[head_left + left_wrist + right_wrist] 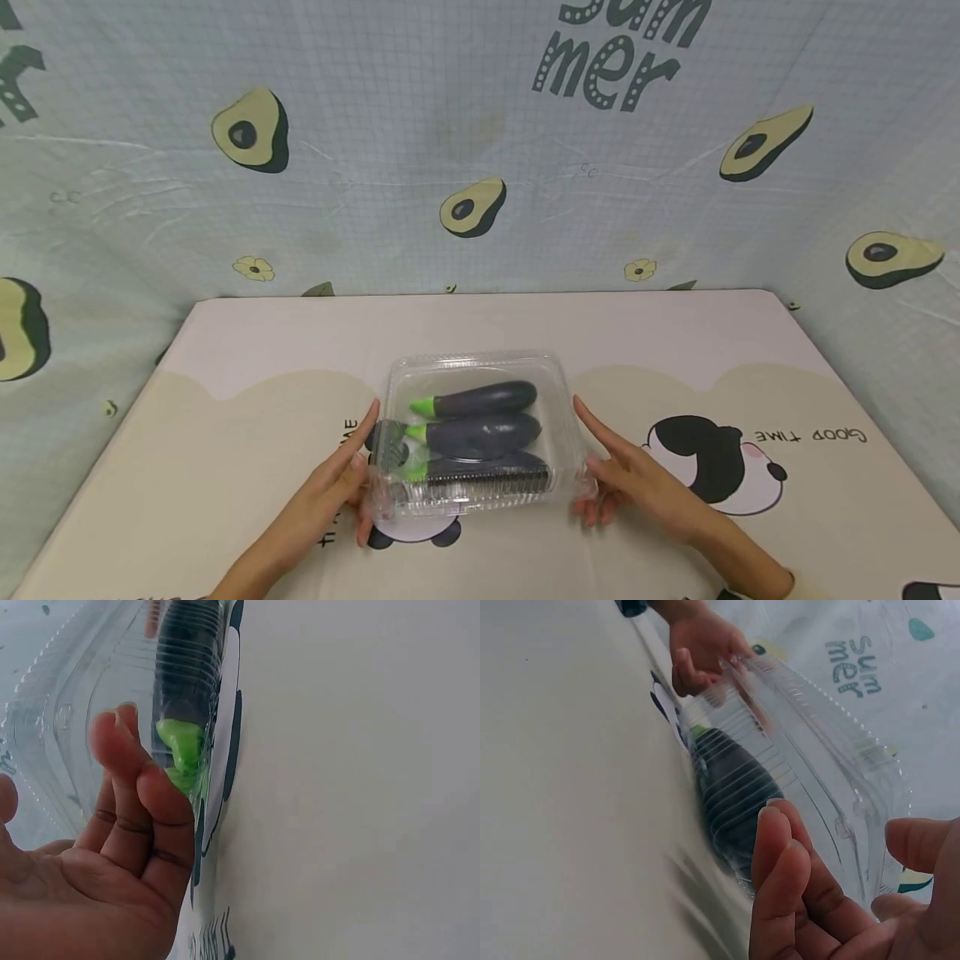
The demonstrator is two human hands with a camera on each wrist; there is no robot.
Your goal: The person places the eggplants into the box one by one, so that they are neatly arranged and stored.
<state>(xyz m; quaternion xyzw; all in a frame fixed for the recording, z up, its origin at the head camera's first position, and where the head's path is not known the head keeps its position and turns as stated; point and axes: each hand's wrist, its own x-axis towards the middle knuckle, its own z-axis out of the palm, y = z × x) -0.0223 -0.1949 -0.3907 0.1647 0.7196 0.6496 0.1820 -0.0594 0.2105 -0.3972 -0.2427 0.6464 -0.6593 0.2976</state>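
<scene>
A clear plastic box [480,362] sits at the middle of the table in the head view. Inside it lie three dark purple eggplants [474,435] with bright green stem ends, side by side. My left hand [333,483] holds the box's left side, thumb near the rim and the other fingers bent against the wall. On the opposite side, my right hand [637,479] holds the right edge near the front corner, its index finger stretched along the side. Through the ribbed wall in the left wrist view, a green stem end [182,744] shows beside the fingers [169,795].
A pale tablecloth [262,467] with printed cartoon dogs [712,462] and lettering covers the table. Behind it hangs a light curtain [360,125] printed with avocados, which also borders the table on both sides.
</scene>
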